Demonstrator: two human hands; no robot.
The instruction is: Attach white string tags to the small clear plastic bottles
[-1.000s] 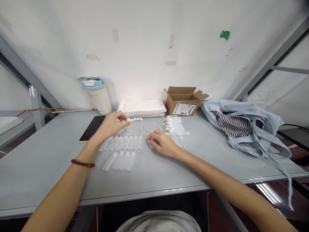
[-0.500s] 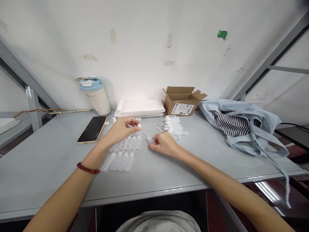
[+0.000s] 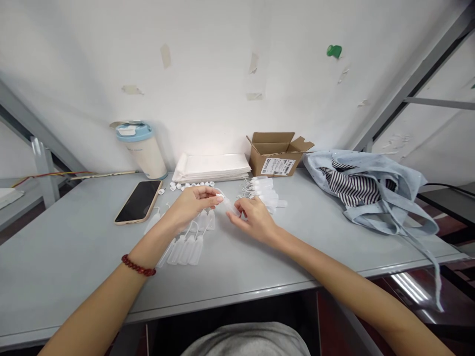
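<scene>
My left hand (image 3: 196, 202) pinches a small white cap (image 3: 220, 197) between thumb and fingers. Close beside it, my right hand (image 3: 254, 217) grips a small translucent plastic bottle (image 3: 230, 206) whose thin tube curves up by the cap. Whether cap and tube touch is unclear. Under and in front of my left hand lie rows of similar bottles (image 3: 187, 249) with thin bent tubes, partly hidden by the hand and forearm. Behind my right hand is a pile of more such bottles (image 3: 265, 190). Several loose white caps (image 3: 178, 186) lie beyond my left hand.
A phone (image 3: 138, 202) lies left of the hands, with a tumbler (image 3: 144, 153) behind it. White paper envelopes or sheets (image 3: 211, 165) are stacked against the wall. An open cardboard box (image 3: 276, 158) stands beside them. A light blue cloth bag (image 3: 363, 188) sits at right, its strap hanging over the edge.
My hands have come together, bringing the cap and the bottle's tube close to each other. The bottle has tilted up off the table, and the view has shifted slightly.
</scene>
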